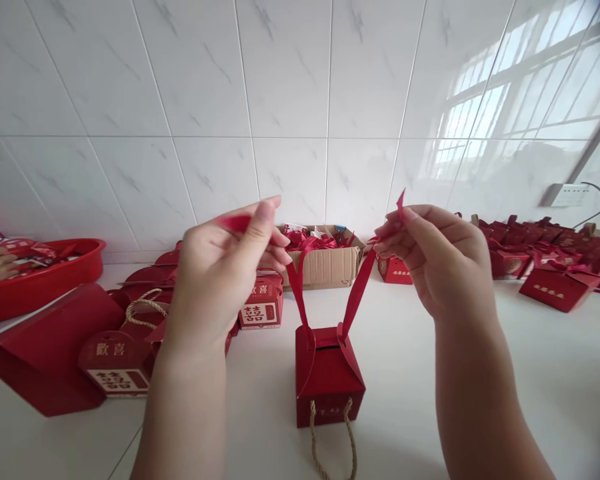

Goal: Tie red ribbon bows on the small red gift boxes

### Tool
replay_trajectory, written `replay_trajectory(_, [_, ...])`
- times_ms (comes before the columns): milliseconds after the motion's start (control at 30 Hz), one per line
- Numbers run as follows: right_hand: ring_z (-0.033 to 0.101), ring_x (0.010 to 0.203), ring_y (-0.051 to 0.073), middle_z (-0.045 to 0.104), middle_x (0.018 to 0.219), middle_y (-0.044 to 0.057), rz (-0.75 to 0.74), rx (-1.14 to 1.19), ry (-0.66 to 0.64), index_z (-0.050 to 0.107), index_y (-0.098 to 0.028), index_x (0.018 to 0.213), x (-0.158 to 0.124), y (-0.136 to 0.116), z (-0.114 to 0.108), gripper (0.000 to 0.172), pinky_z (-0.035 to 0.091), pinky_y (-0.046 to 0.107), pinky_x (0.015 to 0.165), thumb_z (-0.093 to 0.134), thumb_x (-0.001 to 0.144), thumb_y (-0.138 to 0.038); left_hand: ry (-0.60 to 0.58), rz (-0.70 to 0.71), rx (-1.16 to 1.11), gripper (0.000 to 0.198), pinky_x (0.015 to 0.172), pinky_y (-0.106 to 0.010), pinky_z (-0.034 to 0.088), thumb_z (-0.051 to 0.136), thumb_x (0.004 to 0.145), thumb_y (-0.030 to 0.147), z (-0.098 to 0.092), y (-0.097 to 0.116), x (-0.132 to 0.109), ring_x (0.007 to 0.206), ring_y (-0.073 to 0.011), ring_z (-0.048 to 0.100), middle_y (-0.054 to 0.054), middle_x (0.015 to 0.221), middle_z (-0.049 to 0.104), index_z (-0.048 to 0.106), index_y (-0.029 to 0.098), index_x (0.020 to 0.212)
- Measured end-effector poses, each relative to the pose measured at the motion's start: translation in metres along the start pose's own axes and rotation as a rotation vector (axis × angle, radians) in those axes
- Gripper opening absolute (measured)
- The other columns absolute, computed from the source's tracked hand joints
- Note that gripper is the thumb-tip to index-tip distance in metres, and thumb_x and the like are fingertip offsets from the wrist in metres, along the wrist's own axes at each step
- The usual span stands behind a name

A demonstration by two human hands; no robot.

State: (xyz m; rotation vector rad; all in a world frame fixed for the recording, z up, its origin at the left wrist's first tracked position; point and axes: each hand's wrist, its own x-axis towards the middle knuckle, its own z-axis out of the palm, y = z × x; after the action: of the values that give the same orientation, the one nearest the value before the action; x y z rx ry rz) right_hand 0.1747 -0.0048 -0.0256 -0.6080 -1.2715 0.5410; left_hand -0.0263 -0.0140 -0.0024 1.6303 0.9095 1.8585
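A small red gift box [327,373] stands upright on the white tabletop, a twisted rope handle [351,440] hanging down its near side. Two lengths of red ribbon [361,290] rise from holes in its top flaps. My left hand [230,260] is closed on one ribbon end, thumb pressed to the fingers, above and left of the box. Opposite it, my right hand [433,250] pinches the other end, whose tip sticks up past the thumb. Between the hands the ribbon spreads in a V, and the box's top flaps lean together around a dark slot.
A cardboard carton [325,268] full of red ribbons sits against the tiled wall. Left are red boxes with rope handles [115,367] and a red basin [55,283], where another person's hand [0,265] reaches in. Several ribboned boxes [560,283] stand at right.
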Motion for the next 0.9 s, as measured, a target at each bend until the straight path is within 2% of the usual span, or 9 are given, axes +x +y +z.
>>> replay_trajectory(133, [0.066,0.067,0.013,0.067,0.075,0.002,0.010,0.057,-0.005,0.066,-0.019,0.078,-0.001,0.001,0.001,0.011,0.058,0.028,0.066,0.056,0.082,-0.016,-0.235,-0.045,0.045,0.015,0.068,-0.028,0.053,0.068,0.076,0.030,-0.007,0.001,0.000,0.075,-0.0176,0.065,-0.007,0.082,0.068,0.069,0.015,0.079])
replay_trajectory(167, [0.066,0.067,0.013,0.067,0.075,0.002,0.010,0.063,-0.001,0.066,-0.019,0.077,-0.001,0.001,0.001,0.011,0.058,0.028,0.065,0.057,0.081,-0.015,-0.261,-0.052,0.053,0.012,0.069,-0.028,0.053,0.068,0.076,0.026,-0.007,0.001,-0.001,0.076,-0.0174,0.065,-0.007,0.085,0.068,0.068,0.015,0.082])
replay_trajectory(233, [0.066,0.066,0.013,0.067,0.073,0.002,0.012,0.053,0.008,0.067,-0.019,0.077,-0.001,0.001,0.003,0.009,0.057,0.027,0.064,0.060,0.080,-0.015,-0.267,-0.060,0.037,0.023,0.065,-0.027,0.053,0.066,0.076,0.019,-0.007,0.001,-0.002,0.071,-0.0152,0.064,-0.005,0.086,0.068,0.064,0.017,0.099])
replay_trajectory(300, [0.065,0.064,0.012,0.067,0.071,0.002,0.012,0.027,0.014,0.069,-0.019,0.078,-0.001,0.001,0.004,0.006,0.057,0.027,0.062,0.063,0.079,-0.018,-0.241,-0.049,0.005,0.027,0.061,-0.025,0.053,0.062,0.079,0.017,-0.005,0.001,-0.002,0.066,-0.0128,0.062,-0.003,0.082,0.068,0.058,0.019,0.106])
replay_trajectory(400, [0.062,0.058,0.011,0.066,0.067,0.001,-0.008,-0.002,0.024,0.070,-0.020,0.080,-0.002,0.002,0.004,0.006,0.054,0.026,0.056,0.065,0.079,-0.024,-0.205,-0.027,-0.015,0.010,0.054,-0.022,0.050,0.060,0.082,0.020,0.000,0.000,-0.002,0.061,-0.0111,0.059,-0.003,0.077,0.068,0.058,0.017,0.091])
replay_trajectory(533, [0.055,0.048,0.009,0.063,0.063,-0.001,-0.039,-0.064,0.093,0.071,-0.021,0.081,-0.001,0.003,0.004,0.009,0.047,0.024,0.044,0.068,0.077,-0.029,-0.090,0.014,-0.014,0.008,0.041,-0.018,0.039,0.064,0.079,0.023,0.003,-0.001,-0.002,0.058,-0.0097,0.056,-0.004,0.079,0.068,0.062,0.016,0.082])
replay_trajectory(700, [0.051,0.046,0.009,0.056,0.053,-0.004,-0.005,-0.049,0.121,0.072,-0.022,0.081,-0.001,0.002,0.002,0.012,0.041,0.023,0.040,0.072,0.073,-0.032,0.112,0.137,-0.012,0.006,0.049,-0.018,0.045,0.071,0.071,0.019,0.009,0.000,-0.004,0.062,-0.0097,0.058,-0.001,0.072,0.066,0.067,0.017,0.076])
replay_trajectory(800, [0.054,0.049,0.009,0.064,0.063,-0.002,-0.021,-0.037,0.131,0.072,-0.023,0.085,0.000,0.003,0.002,0.016,0.044,0.023,0.042,0.073,0.072,-0.032,0.219,0.137,0.047,0.007,0.051,-0.020,0.047,0.073,0.068,0.020,0.013,0.002,-0.005,0.061,-0.0106,0.059,0.000,0.069,0.067,0.068,0.018,0.073])
replay_trajectory(900, [0.059,0.054,0.010,0.068,0.072,0.000,-0.023,-0.033,0.144,0.071,-0.023,0.088,0.001,0.005,0.003,0.019,0.048,0.024,0.046,0.074,0.071,-0.032,0.236,0.104,0.046,0.015,0.052,-0.022,0.049,0.077,0.064,0.021,0.015,0.002,-0.004,0.061,-0.0125,0.062,0.000,0.069,0.068,0.068,0.019,0.076])
